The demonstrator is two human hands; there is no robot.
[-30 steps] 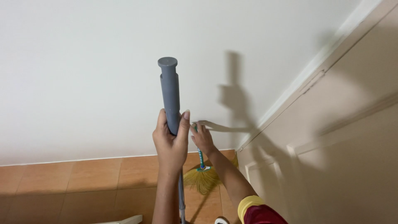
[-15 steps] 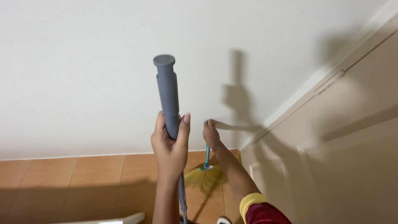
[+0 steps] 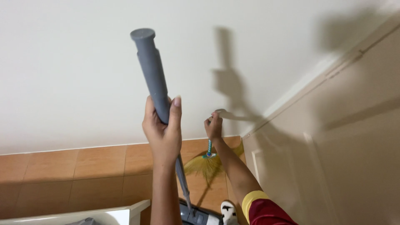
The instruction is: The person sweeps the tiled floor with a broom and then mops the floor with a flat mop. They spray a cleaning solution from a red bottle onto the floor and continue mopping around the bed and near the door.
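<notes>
From the head camera, looking steeply down along a white wall (image 3: pixel 75 83), the left hand (image 3: pixel 163 129) grips a thick grey handle (image 3: pixel 152 71), its fingers (image 3: pixel 175 112) wrapped tight around the lower part of the grip. The handle stands nearly upright, tilted a little to the left, with its capped end highest in view. Below the hand it narrows to a thin metal pole (image 3: pixel 182 181) that runs down to a dark grey base (image 3: pixel 199 216) on the floor.

Just to the right, the right hand (image 3: pixel 214 127) closes its fingers around the top of a slim broom stick (image 3: pixel 209 146) with blue-green bands. The straw broom head (image 3: pixel 208 164) fans out on the orange floor tiles (image 3: pixel 83 175), close to the wall. A pale door (image 3: pixel 333 166) fills the right side.
</notes>
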